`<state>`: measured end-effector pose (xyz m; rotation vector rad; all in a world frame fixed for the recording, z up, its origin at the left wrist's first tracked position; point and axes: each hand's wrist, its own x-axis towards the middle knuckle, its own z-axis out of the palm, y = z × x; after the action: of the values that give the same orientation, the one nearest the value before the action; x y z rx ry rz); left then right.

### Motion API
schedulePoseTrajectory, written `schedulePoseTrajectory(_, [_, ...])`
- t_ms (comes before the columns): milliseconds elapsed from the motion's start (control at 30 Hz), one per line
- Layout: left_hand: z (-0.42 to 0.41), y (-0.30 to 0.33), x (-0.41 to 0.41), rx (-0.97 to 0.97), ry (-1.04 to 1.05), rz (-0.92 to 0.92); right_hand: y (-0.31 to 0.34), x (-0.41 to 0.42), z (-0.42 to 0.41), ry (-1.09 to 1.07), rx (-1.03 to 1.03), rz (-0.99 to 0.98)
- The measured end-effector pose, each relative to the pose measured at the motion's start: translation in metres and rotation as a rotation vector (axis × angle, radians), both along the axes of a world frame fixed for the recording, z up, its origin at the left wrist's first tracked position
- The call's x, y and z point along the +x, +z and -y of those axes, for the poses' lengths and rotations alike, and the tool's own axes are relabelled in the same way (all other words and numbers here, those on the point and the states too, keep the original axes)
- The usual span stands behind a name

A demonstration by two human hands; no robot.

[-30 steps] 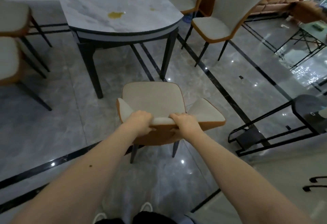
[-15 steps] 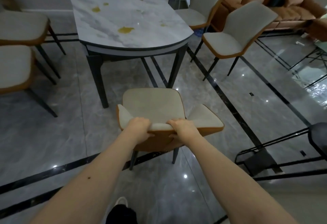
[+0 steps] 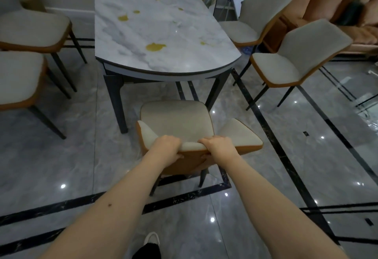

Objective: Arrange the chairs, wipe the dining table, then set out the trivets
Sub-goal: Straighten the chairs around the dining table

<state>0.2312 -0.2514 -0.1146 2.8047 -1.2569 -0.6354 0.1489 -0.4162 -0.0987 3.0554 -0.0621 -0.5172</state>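
Observation:
A grey-and-orange chair [image 3: 177, 119] stands in front of me, its seat facing the rounded near end of the marble dining table [image 3: 155, 33]. My left hand [image 3: 166, 147] grips the top of its backrest, and my right hand [image 3: 218, 146] grips the same edge just to the right. The seat's front edge lies near the table's near legs. Yellow stains dot the tabletop. No trivets or cloth are in sight.
Two matching chairs [image 3: 18, 76] stand left of the table, turned away from it. Two more chairs [image 3: 294, 58] sit at the right, off at an angle. An orange sofa [image 3: 337, 2] lines the far right. The glossy grey floor has black inlay strips.
I have stepped forward with the chair in both hands, and it now sits closer to the table's end. The black metal rack at the right has left the view.

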Motion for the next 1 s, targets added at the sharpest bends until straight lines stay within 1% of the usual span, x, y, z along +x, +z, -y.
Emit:
schedulePoseTrajectory(200, [0.014, 0.004, 0.065, 0.043, 0.057, -0.023, -0.002, 0.063, 0.011, -0.009, 0.063, 0.021])
schedulePoseTrajectory(300, [0.02, 0.005, 0.084, 0.052, 0.1, -0.022, -0.006, 0.085, 0.017, -0.019, 0.093, 0.037])
schedulePoseTrajectory(433, [0.031, 0.009, 0.091, 0.078, 0.168, -0.05, -0.011, 0.098, 0.026, -0.027, 0.132, 0.03])
schedulePoseTrajectory(567, [0.054, 0.024, 0.082, 0.198, 0.256, -0.082, -0.009, 0.098, 0.039, 0.026, 0.162, 0.01])
schedulePoseTrajectory(633, [0.073, 0.031, 0.074, 0.217, 0.306, -0.116, -0.003, 0.095, 0.05, 0.044, 0.187, -0.008])
schedulePoseTrajectory(767, [0.133, 0.048, 0.053, 0.14, 0.374, -0.212, 0.011, 0.074, 0.107, -0.002, 0.258, -0.049])
schedulePoseTrajectory(833, [0.171, 0.057, 0.041, 0.1, 0.413, -0.292, 0.017, 0.058, 0.145, 0.005, 0.228, -0.053])
schedulePoseTrajectory(933, [0.228, 0.068, 0.022, 0.02, 0.437, -0.379, 0.029, 0.033, 0.203, -0.034, 0.222, 0.022])
schedulePoseTrajectory(1000, [0.271, 0.078, 0.005, -0.042, 0.42, -0.391, 0.037, 0.015, 0.248, -0.078, 0.233, 0.058])
